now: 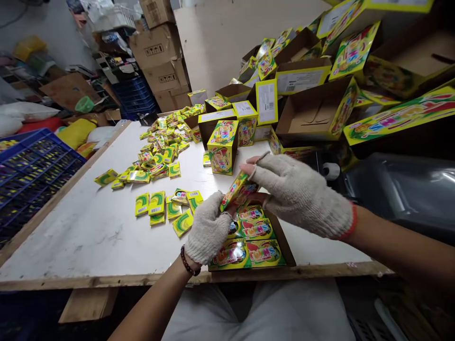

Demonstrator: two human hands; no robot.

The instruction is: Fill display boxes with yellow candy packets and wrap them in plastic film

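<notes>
The right hand (302, 196), in a fingerless knit glove, is closed on the upper end of a yellow printed packet (235, 191). The left hand (208, 228) is curled around its lower end, which is hidden. The packet is held above an open cardboard carton (273, 237) of packed boxes, partly obscured by both hands. Loose packets (167, 208) lie on the white table (71, 237).

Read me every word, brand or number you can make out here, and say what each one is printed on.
"TUMS": multicoloured letters on the packs in the open carton.
Held yellow pack: lettering too slanted to read.
Yellow sachets: barcodes, digits too small to read.
White labels on yellow boxes: too small to read.
Brown cardboard box: black print too blurred to read.
</notes>
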